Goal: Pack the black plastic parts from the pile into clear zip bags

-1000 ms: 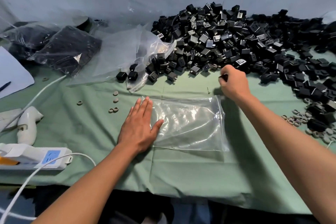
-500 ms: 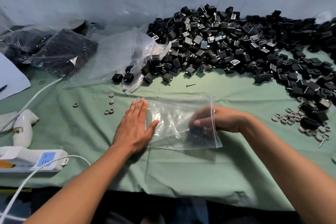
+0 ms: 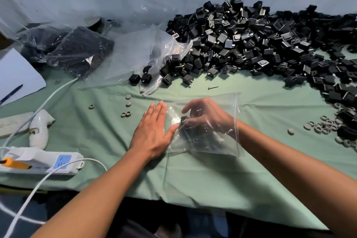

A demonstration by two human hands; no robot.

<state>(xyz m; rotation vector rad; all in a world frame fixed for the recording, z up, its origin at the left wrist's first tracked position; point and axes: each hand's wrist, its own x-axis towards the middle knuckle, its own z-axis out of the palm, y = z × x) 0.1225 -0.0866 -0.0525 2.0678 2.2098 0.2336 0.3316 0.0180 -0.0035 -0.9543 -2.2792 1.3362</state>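
A big pile of black plastic parts (image 3: 251,44) covers the back and right of the green cloth. A clear zip bag (image 3: 222,148) lies flat in front of me. My left hand (image 3: 152,131) presses flat on the bag's left end, fingers straight. My right hand (image 3: 206,115) is inside the bag through its right opening, seen through the plastic with fingers spread and relaxed. One black part (image 3: 184,119) lies in the bag just under those fingertips, with more dark parts below the palm.
Filled bags of black parts (image 3: 77,50) and empty clear bags (image 3: 139,54) lie at the back left. A power strip (image 3: 38,160), a white handheld tool (image 3: 39,129) and cables sit at the left. Grey rings (image 3: 324,127) lie right; a screw (image 3: 213,87) lies behind the bag.
My right hand came back from the pile, entered the bag from the right and pushed deeper toward its left end; its fingers have spread. My left hand stayed pressed on the bag.
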